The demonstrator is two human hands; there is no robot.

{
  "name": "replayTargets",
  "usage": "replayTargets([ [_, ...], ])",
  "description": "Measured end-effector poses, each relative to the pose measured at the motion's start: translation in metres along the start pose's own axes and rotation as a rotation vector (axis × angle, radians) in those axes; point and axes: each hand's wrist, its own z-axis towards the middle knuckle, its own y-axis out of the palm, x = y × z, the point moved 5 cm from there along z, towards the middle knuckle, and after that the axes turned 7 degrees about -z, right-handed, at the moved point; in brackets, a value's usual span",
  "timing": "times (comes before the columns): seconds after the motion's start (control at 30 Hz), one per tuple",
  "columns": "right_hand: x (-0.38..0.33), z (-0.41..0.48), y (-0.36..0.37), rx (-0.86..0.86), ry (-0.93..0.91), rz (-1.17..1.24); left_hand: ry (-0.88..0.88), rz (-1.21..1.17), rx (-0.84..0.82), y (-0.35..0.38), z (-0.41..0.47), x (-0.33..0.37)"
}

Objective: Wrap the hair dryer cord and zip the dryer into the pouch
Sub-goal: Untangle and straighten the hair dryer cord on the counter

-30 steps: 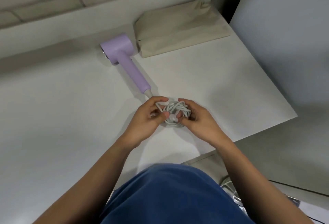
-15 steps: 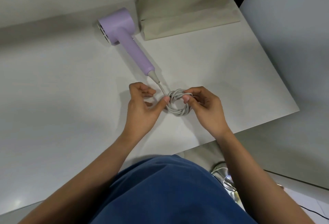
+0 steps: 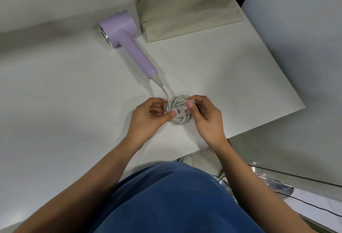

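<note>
A lilac hair dryer (image 3: pixel 125 40) lies on the white table (image 3: pixel 55 94), its handle pointing toward me. Its grey cord (image 3: pixel 179 120) runs from the handle's end into a small round coil near the table's front edge. My left hand (image 3: pixel 149 118) pinches the coil's left side between thumb and fingers. My right hand (image 3: pixel 205 116) grips the coil's right side, thumb on top. A white plug part shows in the coil's middle. The beige fabric pouch (image 3: pixel 188 10) lies flat at the back, just right of the dryer's head.
A grey panel (image 3: pixel 296 29) stands along the table's right side. The table's front edge steps back by my right wrist. Below it are a shiny metal chair base (image 3: pixel 273 182) and a black cable (image 3: pixel 314 208) on the floor. A wall borders the table's far edge.
Both hands stay on the cord coil; my thumbs have shifted onto its middle, and the coil looks tighter and rounder. The camera has tilted down. The dryer and pouch lie as before.
</note>
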Motion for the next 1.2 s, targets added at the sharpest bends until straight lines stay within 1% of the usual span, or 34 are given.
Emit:
replayTargets([
  [0.07,-0.001,0.0,0.001,-0.01,-0.062,-0.116,0.003,-0.01,0.006,0.0,0.0,-0.001],
  [0.13,-0.001,0.0,0.002,-0.007,-0.082,-0.168,0.008,-0.019,0.018,0.0,-0.001,-0.002],
  [0.27,0.0,-0.001,0.002,0.005,-0.041,-0.146,0.025,0.0,0.024,-0.002,-0.001,-0.003],
  [0.43,-0.001,-0.004,0.002,0.004,-0.015,-0.118,0.025,-0.035,0.036,-0.004,0.0,-0.006],
  [0.63,-0.005,-0.001,0.003,-0.175,0.01,-0.104,0.015,-0.094,0.064,-0.004,0.001,-0.008],
  [0.77,-0.006,0.0,-0.001,-0.13,-0.023,-0.087,-0.017,-0.133,0.057,-0.003,0.001,-0.008],
  [0.9,-0.002,-0.002,0.001,-0.065,0.0,-0.019,-0.044,-0.169,0.059,-0.005,0.001,-0.007],
  [1.0,-0.002,-0.003,0.002,-0.046,0.009,-0.025,-0.046,-0.195,0.051,-0.003,0.001,-0.004],
  [1.03,-0.006,-0.004,0.001,-0.052,-0.017,-0.048,-0.042,-0.199,0.051,-0.001,0.002,-0.003],
  [1.07,-0.011,-0.005,0.0,-0.046,-0.086,-0.114,-0.038,-0.202,0.054,0.0,0.001,-0.001],
  [1.1,-0.018,-0.007,-0.002,-0.024,-0.199,-0.228,-0.033,-0.205,0.059,0.0,0.001,0.0],
  [1.2,-0.04,-0.013,0.001,0.061,-0.641,-0.659,-0.024,-0.216,0.079,0.001,-0.001,0.002],
])
